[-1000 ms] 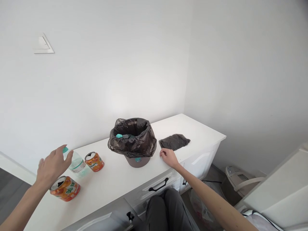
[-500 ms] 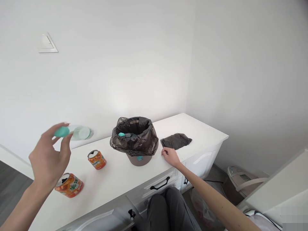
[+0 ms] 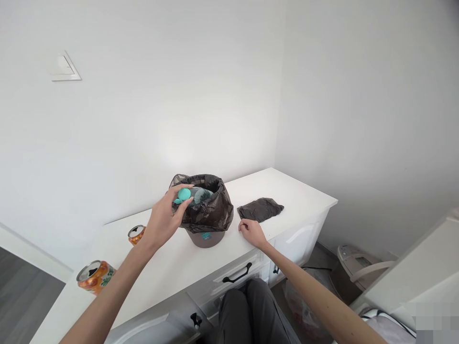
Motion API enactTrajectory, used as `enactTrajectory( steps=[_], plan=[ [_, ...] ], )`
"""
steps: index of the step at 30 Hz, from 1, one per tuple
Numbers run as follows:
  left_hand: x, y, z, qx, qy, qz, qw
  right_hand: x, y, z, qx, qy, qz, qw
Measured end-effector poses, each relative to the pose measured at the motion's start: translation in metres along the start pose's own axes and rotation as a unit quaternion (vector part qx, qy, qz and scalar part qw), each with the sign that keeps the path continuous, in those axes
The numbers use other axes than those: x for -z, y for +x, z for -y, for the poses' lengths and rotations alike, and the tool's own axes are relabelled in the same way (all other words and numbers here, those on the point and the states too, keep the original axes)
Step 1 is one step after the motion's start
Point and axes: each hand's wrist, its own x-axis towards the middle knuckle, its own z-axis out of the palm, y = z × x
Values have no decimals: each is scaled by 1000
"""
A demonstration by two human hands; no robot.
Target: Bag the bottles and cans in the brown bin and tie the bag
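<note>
My left hand (image 3: 165, 217) grips a clear plastic bottle (image 3: 202, 195) by its teal-capped end, thumb and fingers around the cap. The bottle lies nearly level over the mouth of a small trash bin (image 3: 205, 240). A black trash bag (image 3: 215, 215) lines the bin and folds over its rim. Another teal piece shows just under the held cap, partly covered. My right hand (image 3: 254, 233), fingers curled closed with nothing seen in them, rests on the countertop edge. Just behind it lies a flat black plastic bag (image 3: 261, 210).
Two orange soda cans, a nearer one (image 3: 93, 277) and a farther one (image 3: 135, 235), stand left of the bin, partly hidden by my left arm. The white cabinet (image 3: 301, 188) meets the wall behind. A pale appliance (image 3: 360, 265) sits low at right.
My left hand has carried the bottle from the left, above the cans, rightward to over the bin's mouth. My right hand stays curled in place. The view has shifted slightly.
</note>
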Motion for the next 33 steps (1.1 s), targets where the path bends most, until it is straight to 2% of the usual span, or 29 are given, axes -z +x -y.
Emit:
enactTrajectory(
  steps=[3,7,11,16,18,21,24,26,29,33],
  plan=[
    [-2,3,15,21,47,71,996,0,0,1,-2,-1,2,1000],
    [-3,1,23,-5,70,106,992,0,-1,1,-6,-3,5,1000],
    [-6,-7,32,-43,87,114,989,1,-1,3,-7,-5,8,1000],
    [1,-22,60,-75,154,79,982,3,-2,6,-9,-10,7,1000],
    [11,-32,75,-57,185,52,980,3,-3,8,-8,-11,8,1000],
    [30,-52,101,7,237,4,971,3,-4,10,-7,-13,10,1000],
    [43,-74,128,60,289,-15,955,3,-5,11,-7,-15,12,1000],
    [44,-88,146,80,309,1,948,3,-6,10,-6,-17,14,1000],
    [38,-102,168,112,320,55,939,2,-7,9,-6,-22,15,1000],
    [24,-107,179,166,320,127,924,1,-8,8,-8,-27,17,999]
  ],
)
